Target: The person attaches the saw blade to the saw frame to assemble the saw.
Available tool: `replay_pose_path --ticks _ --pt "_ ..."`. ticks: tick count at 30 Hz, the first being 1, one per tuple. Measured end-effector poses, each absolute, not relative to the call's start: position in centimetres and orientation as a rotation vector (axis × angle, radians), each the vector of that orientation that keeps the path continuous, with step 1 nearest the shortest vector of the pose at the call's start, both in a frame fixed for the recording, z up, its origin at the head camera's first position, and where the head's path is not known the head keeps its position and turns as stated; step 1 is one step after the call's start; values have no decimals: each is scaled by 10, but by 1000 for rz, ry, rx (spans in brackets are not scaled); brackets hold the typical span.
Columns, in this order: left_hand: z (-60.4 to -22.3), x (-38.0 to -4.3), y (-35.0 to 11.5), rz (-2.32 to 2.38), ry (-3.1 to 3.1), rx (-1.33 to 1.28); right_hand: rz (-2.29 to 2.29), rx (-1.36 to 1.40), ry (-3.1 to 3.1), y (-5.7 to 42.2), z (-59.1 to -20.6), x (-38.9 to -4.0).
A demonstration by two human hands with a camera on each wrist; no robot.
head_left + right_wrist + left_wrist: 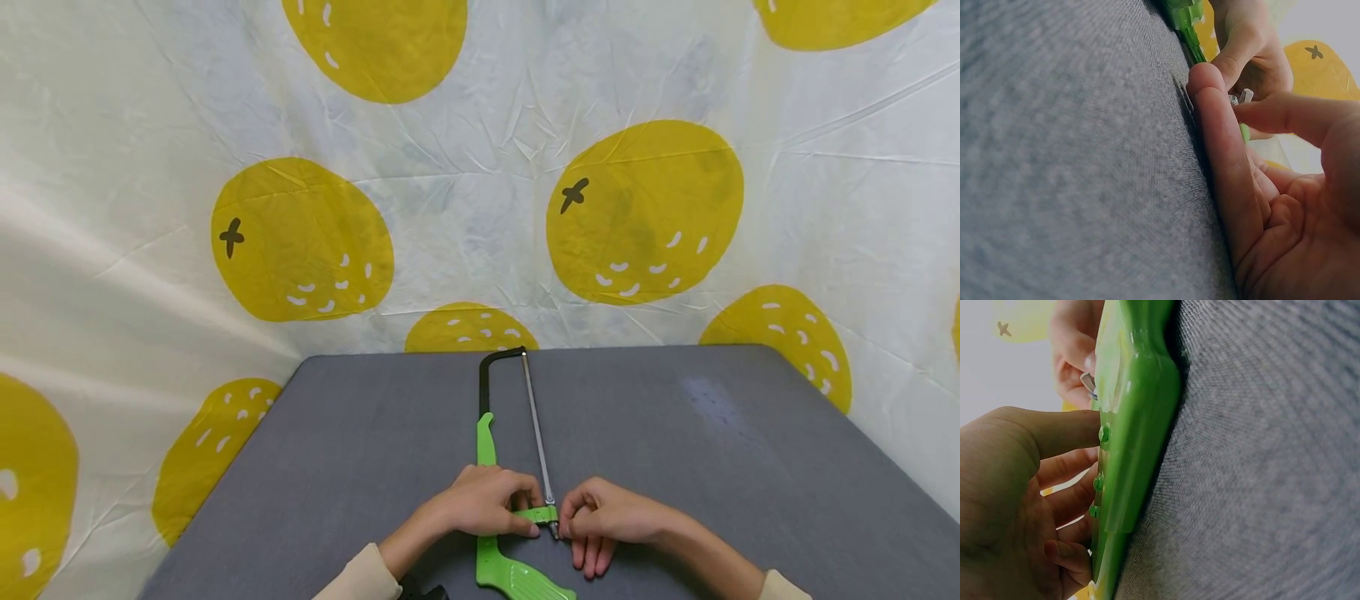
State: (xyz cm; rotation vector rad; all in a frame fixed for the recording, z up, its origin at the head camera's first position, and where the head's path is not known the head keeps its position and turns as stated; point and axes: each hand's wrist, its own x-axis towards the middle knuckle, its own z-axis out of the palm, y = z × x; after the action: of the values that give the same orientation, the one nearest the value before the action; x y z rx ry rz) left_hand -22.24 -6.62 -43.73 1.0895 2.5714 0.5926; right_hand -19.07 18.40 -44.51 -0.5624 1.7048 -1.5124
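Note:
A hacksaw with a green handle (517, 577), a black front bow (484, 383) and a thin silver blade (537, 433) lies flat on the table. My left hand (487, 498) reaches over the frame and holds the green crossbar (540, 515) at the near end of the blade between thumb and fingers. From the right, my right hand (611, 518) pinches the small metal wing nut (1246, 95) at the blade's near end with thumb and index finger. Its other fingers extend along the table. In the left wrist view the green frame (1138, 444) hides part of the wing nut.
Grey cloth covers the tabletop (375, 433), with a pale smudge (712, 400) at the right. A white curtain (465, 242) with yellow fruit prints hangs behind and beside it. Some dark object (423, 590) shows under the left forearm at the bottom edge.

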Motion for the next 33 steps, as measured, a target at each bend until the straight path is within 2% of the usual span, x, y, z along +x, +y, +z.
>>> replay_pose_path --ticks 33 --pt "-438 -222 -65 573 2589 1132 -1508 -541 1809 180 -446 -188"
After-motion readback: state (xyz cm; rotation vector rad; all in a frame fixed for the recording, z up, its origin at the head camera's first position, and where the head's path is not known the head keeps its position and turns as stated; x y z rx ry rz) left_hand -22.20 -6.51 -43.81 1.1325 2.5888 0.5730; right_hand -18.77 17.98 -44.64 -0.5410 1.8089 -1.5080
